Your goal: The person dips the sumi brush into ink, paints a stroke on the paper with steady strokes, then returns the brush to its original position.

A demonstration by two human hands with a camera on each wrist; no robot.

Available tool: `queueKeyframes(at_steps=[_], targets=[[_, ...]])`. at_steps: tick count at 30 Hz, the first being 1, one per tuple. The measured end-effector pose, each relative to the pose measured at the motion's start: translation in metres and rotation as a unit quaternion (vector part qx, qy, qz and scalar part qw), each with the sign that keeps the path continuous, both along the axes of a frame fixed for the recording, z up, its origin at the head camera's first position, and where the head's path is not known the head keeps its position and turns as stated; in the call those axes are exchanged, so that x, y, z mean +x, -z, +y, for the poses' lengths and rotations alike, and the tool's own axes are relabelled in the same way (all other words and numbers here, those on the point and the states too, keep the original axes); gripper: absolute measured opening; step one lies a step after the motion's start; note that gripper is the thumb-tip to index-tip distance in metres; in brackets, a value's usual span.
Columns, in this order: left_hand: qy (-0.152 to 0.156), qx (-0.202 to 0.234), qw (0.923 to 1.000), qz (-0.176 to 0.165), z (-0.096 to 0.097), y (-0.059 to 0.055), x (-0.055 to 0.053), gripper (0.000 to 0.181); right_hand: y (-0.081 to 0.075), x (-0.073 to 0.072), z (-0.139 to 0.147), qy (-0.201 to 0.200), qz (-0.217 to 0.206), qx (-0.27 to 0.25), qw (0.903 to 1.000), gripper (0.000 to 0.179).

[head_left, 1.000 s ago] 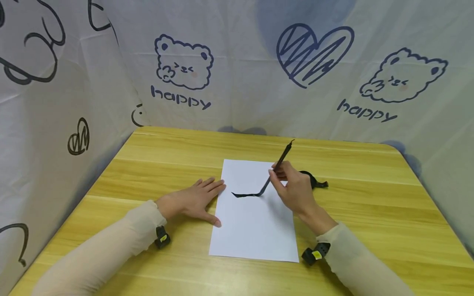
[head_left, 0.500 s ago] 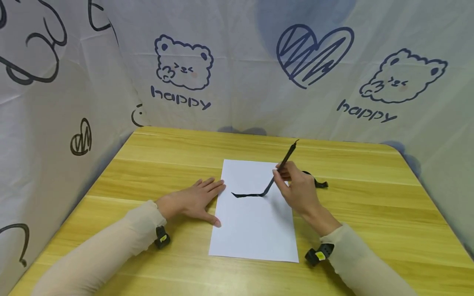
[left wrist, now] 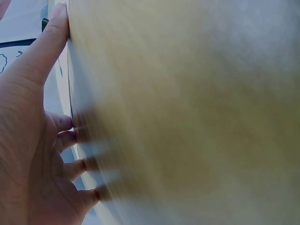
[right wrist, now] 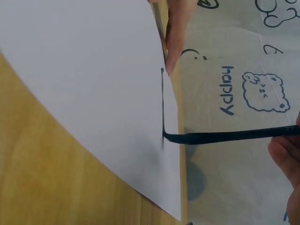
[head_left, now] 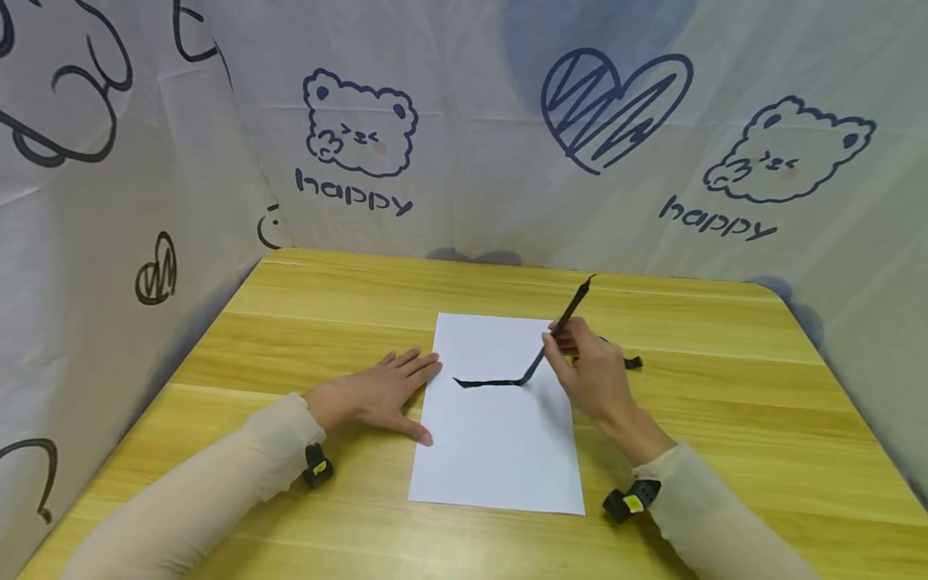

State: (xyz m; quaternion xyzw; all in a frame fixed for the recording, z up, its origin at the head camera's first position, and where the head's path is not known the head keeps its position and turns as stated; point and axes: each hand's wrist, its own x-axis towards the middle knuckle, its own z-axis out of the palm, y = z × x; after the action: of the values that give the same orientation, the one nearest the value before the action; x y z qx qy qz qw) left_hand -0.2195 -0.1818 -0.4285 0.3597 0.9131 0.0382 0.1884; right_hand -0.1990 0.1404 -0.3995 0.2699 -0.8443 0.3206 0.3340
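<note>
A white sheet of paper (head_left: 493, 459) lies on the wooden table. My left hand (head_left: 377, 393) rests at its left edge, fingers spread, the index fingertip and thumb tip touching the paper. In the left wrist view the left hand (left wrist: 28, 136) is seen from the palm side, fingertips down on the surface. My right hand (head_left: 598, 379) pinches a black calligraphy brush (head_left: 573, 310) by its handle, which leans to the right. The bent bristles (right wrist: 176, 138) touch the paper at the right end of a black horizontal stroke (head_left: 487, 383). That stroke starts with a slanted mark at its left.
Behind the right hand a black object (head_left: 634, 362) lies on the table, mostly hidden, with a short stub showing. The yellow wood-grain table (head_left: 326, 298) meets a white curtain (head_left: 471, 185) printed with bears and hearts at the back and left.
My right hand and the brush have slid a little to the right, and the black stroke has grown longer that way. More of the black object is covered. The left hand has stayed put.
</note>
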Motion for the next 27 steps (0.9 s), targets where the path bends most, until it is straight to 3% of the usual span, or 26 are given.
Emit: queueKeyframes(at_steps=[27], targets=[[0.000, -0.002, 1.0000, 0.002, 0.000, 0.000, 0.000, 0.119, 0.003, -0.002, 0.020, 0.020, 0.035, -0.018, 0.9990, 0.016]])
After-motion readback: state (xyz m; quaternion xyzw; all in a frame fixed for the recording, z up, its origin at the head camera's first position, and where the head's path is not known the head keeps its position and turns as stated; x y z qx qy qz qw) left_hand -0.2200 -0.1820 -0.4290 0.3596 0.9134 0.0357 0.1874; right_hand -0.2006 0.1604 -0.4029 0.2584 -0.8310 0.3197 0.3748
